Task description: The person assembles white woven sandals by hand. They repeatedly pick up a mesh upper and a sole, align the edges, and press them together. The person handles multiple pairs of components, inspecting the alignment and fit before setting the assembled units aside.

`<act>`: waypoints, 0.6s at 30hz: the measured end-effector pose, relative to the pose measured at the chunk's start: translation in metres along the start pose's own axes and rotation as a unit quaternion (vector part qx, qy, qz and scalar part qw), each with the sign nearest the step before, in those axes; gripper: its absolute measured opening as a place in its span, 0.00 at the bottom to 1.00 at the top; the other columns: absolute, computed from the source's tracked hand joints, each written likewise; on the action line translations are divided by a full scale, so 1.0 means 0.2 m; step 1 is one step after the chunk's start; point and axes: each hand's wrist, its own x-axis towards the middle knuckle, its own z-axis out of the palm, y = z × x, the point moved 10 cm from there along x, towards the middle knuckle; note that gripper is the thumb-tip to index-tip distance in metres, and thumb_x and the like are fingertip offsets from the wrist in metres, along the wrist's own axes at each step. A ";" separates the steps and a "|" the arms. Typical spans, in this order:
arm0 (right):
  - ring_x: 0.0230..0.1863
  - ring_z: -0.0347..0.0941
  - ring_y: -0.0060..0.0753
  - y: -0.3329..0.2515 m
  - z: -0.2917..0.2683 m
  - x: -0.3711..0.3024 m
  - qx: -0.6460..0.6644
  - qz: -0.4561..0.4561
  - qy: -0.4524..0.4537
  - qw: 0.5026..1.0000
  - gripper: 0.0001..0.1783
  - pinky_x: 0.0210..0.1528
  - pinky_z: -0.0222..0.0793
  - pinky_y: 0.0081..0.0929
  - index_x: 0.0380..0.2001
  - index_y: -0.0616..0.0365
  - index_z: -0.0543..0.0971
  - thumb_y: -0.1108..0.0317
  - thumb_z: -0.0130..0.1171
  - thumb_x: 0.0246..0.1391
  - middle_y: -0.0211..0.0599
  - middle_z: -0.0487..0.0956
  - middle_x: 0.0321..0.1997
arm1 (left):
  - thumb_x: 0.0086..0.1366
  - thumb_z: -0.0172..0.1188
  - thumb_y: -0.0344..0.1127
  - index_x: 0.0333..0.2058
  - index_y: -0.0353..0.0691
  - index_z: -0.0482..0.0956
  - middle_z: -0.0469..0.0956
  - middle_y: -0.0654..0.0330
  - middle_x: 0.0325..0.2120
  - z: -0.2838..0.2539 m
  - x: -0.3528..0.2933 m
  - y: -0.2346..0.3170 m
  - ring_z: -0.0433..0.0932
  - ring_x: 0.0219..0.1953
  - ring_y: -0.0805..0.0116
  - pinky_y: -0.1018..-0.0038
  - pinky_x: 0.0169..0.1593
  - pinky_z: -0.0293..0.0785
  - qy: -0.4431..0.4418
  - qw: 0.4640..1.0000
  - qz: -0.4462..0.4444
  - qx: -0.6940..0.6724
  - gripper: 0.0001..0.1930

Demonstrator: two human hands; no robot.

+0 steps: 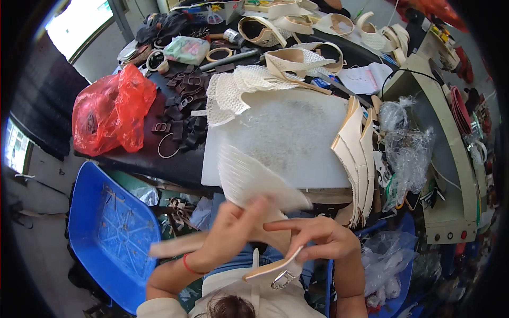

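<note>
A cream woven shoe upper (254, 180) is held in front of my body, blurred by motion. My left hand (233, 225) is closed on its lower part, thumb and fingers pinched together. From under that hand a beige strip (180, 245) sticks out to the left. On the right, my right hand (323, 238) pinches a cream strap (265, 271) between thumb and fingers, its index finger stretched toward the left hand. A silver buckle (283, 279) sits on this strap. How the strap and the upper join is hidden behind my hands.
A white cutting board (297, 143) lies ahead, with stacked woven pieces (238, 87) at its far left and cream strips (355, 159) along its right. Black buckled straps (185, 106) and a red plastic bag (111, 111) lie left. A blue bin (116, 238) stands lower left.
</note>
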 end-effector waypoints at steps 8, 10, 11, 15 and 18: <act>0.33 0.72 0.21 0.02 -0.18 -0.11 -0.182 -0.017 0.285 0.941 0.16 0.36 0.66 0.18 0.37 0.61 0.78 0.81 0.62 0.41 0.33 0.76 0.32 | 0.68 0.46 0.42 0.47 0.30 0.70 0.77 0.51 0.38 -0.02 0.05 -0.05 0.79 0.37 0.66 0.76 0.43 0.76 0.061 0.996 -0.016 -0.067 0.19; 0.31 0.70 0.20 0.04 -0.21 -0.13 -0.160 -0.065 0.355 0.919 0.16 0.34 0.64 0.15 0.37 0.61 0.75 0.79 0.64 0.42 0.33 0.76 0.31 | 0.67 0.47 0.40 0.46 0.28 0.71 0.77 0.50 0.38 -0.02 0.04 -0.06 0.78 0.36 0.68 0.76 0.41 0.75 0.049 0.997 -0.021 -0.050 0.19; 0.31 0.70 0.20 0.03 -0.23 -0.14 -0.169 -0.082 0.383 0.904 0.16 0.34 0.64 0.15 0.37 0.61 0.75 0.79 0.65 0.42 0.33 0.76 0.31 | 0.67 0.47 0.40 0.46 0.28 0.72 0.77 0.50 0.38 -0.01 0.05 -0.07 0.78 0.36 0.69 0.77 0.41 0.75 0.042 0.998 -0.016 -0.042 0.19; 0.33 0.69 0.18 0.01 -0.23 -0.17 -0.223 -0.092 0.418 0.876 0.15 0.36 0.64 0.15 0.37 0.61 0.71 0.80 0.62 0.45 0.32 0.73 0.33 | 0.67 0.48 0.39 0.44 0.28 0.73 0.77 0.52 0.38 -0.02 0.05 -0.09 0.77 0.37 0.71 0.77 0.40 0.73 0.056 0.998 -0.014 -0.012 0.17; 0.34 0.68 0.18 0.00 -0.23 -0.17 -0.268 -0.091 0.420 0.862 0.16 0.38 0.65 0.15 0.38 0.62 0.69 0.80 0.61 0.46 0.33 0.72 0.35 | 0.66 0.51 0.40 0.41 0.29 0.76 0.78 0.57 0.31 0.00 0.04 -0.07 0.76 0.28 0.77 0.80 0.30 0.75 0.066 0.998 0.011 -0.020 0.17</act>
